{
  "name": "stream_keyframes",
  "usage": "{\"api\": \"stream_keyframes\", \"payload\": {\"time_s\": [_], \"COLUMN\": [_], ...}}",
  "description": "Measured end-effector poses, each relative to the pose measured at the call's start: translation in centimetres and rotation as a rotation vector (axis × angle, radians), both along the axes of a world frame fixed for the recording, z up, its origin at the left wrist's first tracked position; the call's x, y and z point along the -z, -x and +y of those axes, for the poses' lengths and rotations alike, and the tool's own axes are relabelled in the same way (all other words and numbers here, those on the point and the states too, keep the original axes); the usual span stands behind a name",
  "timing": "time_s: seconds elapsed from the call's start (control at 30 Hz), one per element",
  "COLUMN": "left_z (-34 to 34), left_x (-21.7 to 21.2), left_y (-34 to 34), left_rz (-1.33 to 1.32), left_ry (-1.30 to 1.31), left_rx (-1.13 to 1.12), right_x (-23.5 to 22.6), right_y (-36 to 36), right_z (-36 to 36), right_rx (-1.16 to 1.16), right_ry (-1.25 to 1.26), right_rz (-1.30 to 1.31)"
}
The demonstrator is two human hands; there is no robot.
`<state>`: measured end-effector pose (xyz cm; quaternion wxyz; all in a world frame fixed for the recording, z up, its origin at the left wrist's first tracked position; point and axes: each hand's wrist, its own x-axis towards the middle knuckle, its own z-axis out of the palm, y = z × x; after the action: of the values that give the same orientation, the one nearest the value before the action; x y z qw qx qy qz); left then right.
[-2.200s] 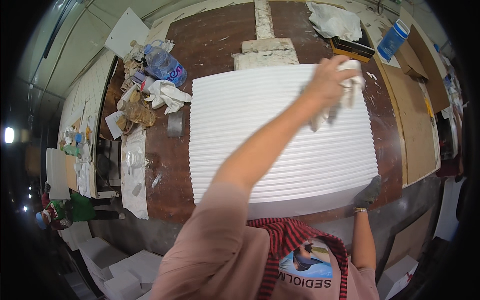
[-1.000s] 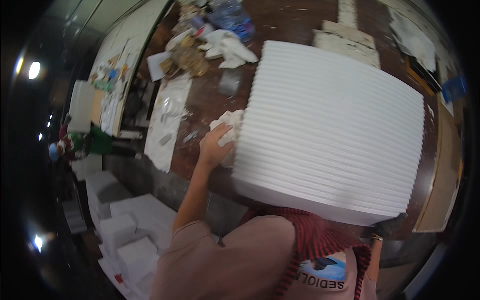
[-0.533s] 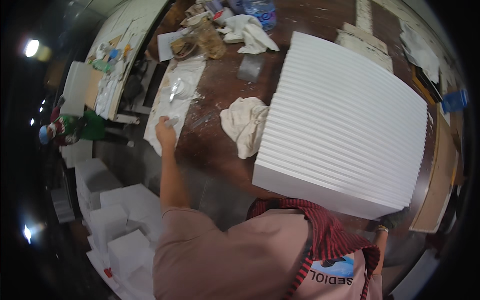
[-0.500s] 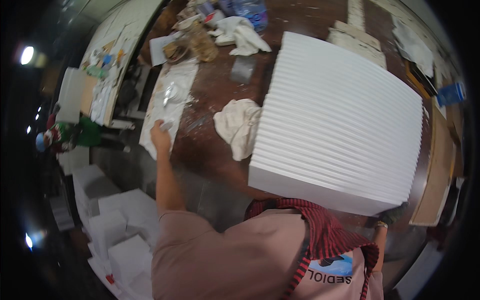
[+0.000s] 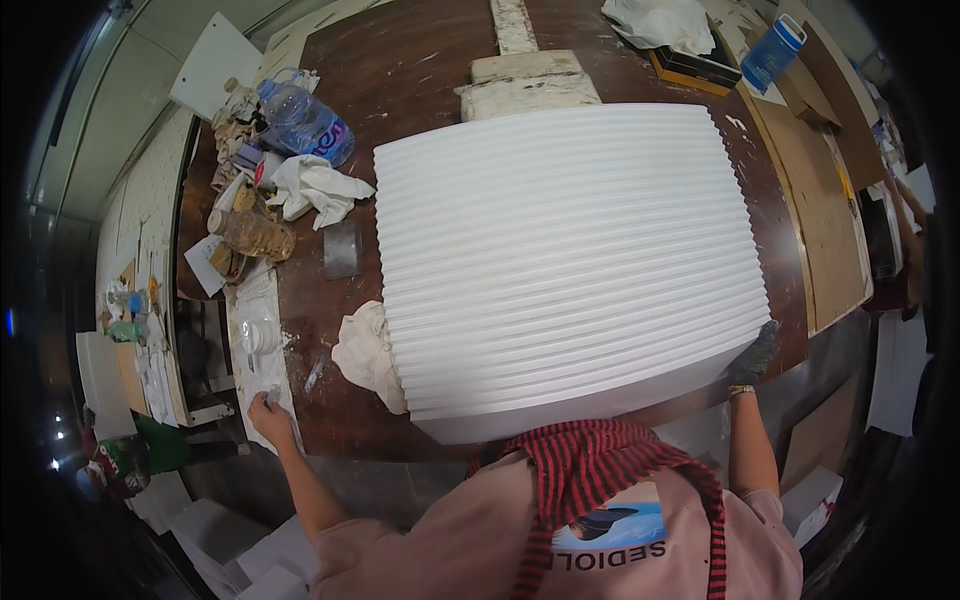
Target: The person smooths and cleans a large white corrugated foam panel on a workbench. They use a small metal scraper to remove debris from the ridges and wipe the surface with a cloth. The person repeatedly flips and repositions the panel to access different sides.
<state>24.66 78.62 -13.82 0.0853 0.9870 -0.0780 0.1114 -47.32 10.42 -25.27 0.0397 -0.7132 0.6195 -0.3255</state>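
Note:
A large white block with a ridged top (image 5: 570,250) lies on the dark brown table (image 5: 400,70). My right hand (image 5: 757,355), in a dark grey glove, rests with fingers extended against the block's near right corner. My left hand (image 5: 270,415) is bare, at the near end of a white-smeared strip (image 5: 262,375) on the left. Its fingers are pinched together around something small and greyish that I cannot make out. A clear plastic container (image 5: 260,337) stands farther up that strip. Between strip and block lie a small narrow tool (image 5: 315,372) and a crumpled cream cloth (image 5: 365,350).
At the back left sit a large clear bottle (image 5: 305,120), a brown-stained bottle (image 5: 260,237), crumpled white cloth (image 5: 315,190) and a flat grey plate (image 5: 342,250). A blue bottle (image 5: 773,55) and a dark box (image 5: 695,70) are far right. Another person (image 5: 120,465) is at left.
The view has swung, so the block now appears more level and central, and my gloved right hand shows more fully. My left hand stays at the strip, nearer its front end.

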Motion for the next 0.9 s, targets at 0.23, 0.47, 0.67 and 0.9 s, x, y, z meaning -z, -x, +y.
{"api": "stream_keyframes", "payload": {"time_s": [0.23, 0.47, 0.67, 0.9], "left_z": [0.1, -9.3, -28.5, -43.2], "left_x": [0.0, -5.2, -12.5, -15.1], "left_y": [1.0, 2.9, 7.3, 7.1], "left_rz": [-0.037, -0.023, 0.881, 0.618], "left_ry": [-0.069, 0.783, 1.579, 0.926], "left_rx": [-0.058, -0.173, 0.411, 0.751], "right_x": [2.1, 1.7, 2.7, -1.2], "right_y": [1.6, 1.7, 1.7, -0.9], "right_z": [0.9, 2.1, 2.0, 3.5], "right_rx": [-0.074, -0.058, -0.131, -0.152], "right_ry": [0.126, 0.084, 0.137, 0.308], "right_rz": [0.29, 0.238, 0.174, 0.306]}}
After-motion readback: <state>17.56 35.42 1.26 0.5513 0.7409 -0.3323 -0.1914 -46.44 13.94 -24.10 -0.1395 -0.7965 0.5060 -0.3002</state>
